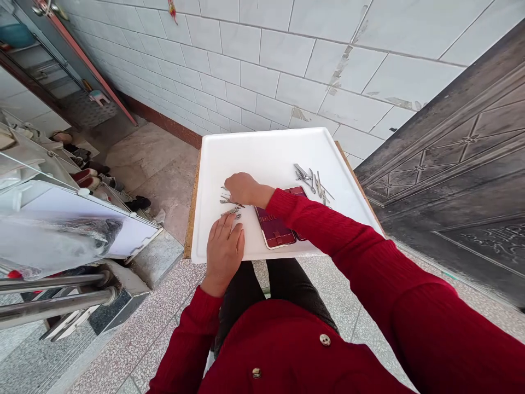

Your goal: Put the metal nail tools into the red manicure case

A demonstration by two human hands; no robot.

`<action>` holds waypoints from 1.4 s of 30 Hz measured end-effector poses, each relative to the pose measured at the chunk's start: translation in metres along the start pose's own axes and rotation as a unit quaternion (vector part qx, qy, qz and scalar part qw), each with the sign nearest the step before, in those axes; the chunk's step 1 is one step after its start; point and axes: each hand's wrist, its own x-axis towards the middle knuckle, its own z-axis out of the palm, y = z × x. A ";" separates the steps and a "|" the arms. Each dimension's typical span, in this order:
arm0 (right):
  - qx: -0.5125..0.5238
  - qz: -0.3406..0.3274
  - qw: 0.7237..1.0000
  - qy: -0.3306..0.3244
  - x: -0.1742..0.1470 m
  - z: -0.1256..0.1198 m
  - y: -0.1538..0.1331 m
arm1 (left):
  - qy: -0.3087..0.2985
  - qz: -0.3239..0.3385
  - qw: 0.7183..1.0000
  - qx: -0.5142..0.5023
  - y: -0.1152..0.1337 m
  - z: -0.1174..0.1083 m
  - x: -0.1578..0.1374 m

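Observation:
My left hand [225,249] lies on the front left of a white tray [262,153], fingers stretched forward. Its fingertips are close to a nail clipper [230,211] and a small metal piece [238,216]. Reaching across from the right, my right hand [243,189] is curled palm down above several thin metal tools [225,198]. Its fingertips are hidden, so what they grip cannot be made out. Under my right forearm lies an open dark red manicure case [270,232] with elastic loops, partly covered by the sleeve.
On the tray's right side lie metal nippers [302,175] and scissors [322,189]. A white tiled wall [254,54] stands behind the tray. To the right is a dark carved panel [443,158]; to the left, a shelf with shoes [88,178] and metal rails [53,295].

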 end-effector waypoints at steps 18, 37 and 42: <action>0.553 0.166 0.809 0.111 -0.111 0.002 0.041 | -0.099 0.151 0.980 -0.085 0.037 0.001 -0.009; 0.422 0.189 0.869 0.180 -0.114 0.015 0.037 | -0.044 0.164 0.982 -0.078 0.038 0.006 -0.008; 0.413 0.184 0.877 0.162 -0.115 0.013 0.035 | -0.048 0.160 0.982 -0.083 0.038 0.006 -0.008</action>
